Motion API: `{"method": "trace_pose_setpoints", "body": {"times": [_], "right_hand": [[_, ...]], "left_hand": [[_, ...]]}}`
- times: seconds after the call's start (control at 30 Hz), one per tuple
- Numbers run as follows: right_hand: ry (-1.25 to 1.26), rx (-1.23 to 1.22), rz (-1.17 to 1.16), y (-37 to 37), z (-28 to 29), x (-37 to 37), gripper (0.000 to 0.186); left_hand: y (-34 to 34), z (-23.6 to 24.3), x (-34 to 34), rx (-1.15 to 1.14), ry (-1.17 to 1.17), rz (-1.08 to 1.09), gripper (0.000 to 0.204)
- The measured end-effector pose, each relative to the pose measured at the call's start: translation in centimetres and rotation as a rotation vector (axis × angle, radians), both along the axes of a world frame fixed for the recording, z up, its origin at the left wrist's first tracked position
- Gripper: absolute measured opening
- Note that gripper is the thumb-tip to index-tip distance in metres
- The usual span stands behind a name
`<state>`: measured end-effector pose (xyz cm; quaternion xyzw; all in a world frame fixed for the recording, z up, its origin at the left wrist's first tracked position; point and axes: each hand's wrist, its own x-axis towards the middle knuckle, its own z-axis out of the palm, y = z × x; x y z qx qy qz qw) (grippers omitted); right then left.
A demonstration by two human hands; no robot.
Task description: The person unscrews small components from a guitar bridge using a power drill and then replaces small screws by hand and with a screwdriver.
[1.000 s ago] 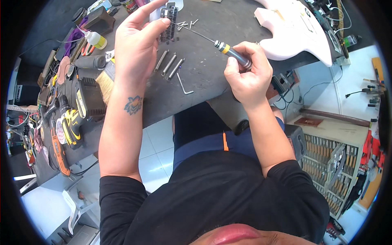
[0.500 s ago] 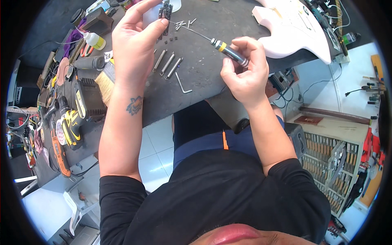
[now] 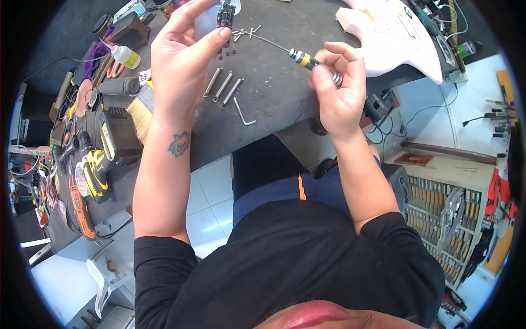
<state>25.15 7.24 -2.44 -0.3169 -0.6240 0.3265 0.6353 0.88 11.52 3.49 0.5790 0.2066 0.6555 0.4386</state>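
A small black metal guitar bridge (image 3: 225, 17) is pinched upright between the thumb and fingers of my left hand (image 3: 178, 60), over the dark bench. My right hand (image 3: 342, 96) has its thumb and fingers round the handle of a screwdriver (image 3: 302, 58), dark with yellow and silver bands. The thin shaft points up and left, its tip at the bridge's side; the exact contact is too small to make out. Below the bridge lie several tiny black pieces (image 3: 229, 52), and beside it some silver screws (image 3: 249, 33). Three coil springs (image 3: 223, 85) and a hex key (image 3: 241, 114) rest nearer me.
A white guitar body (image 3: 383, 38) lies at the bench's far right. Crowding the left are a glue bottle (image 3: 127, 56), a brush (image 3: 141, 112), a yellow-black drill (image 3: 96, 170) and an orange rotary tool (image 3: 81, 205). A rack of tools (image 3: 446, 219) stands at the lower right.
My right thumb and fingers have shifted round the screwdriver handle, and the screwdriver has moved slightly right and down. The bridge in my left hand has shifted slightly right.
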Motion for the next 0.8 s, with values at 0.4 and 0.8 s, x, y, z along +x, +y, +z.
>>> {"method": "trace_pose_setpoints", "body": {"times": [0.4, 0.8], "right_hand": [[0.067, 0.156, -0.063, -0.1, -0.5, 0.3, 0.04], [0.007, 0.112, -0.008, 0.2, -0.5, 0.3, 0.035]], "left_hand": [[-0.1, -0.2, 0.1, -0.095, 0.01, -0.01, 0.053], [-0.3, 0.0, 0.0, -0.156, -0.042, -0.053, 0.053]]}}
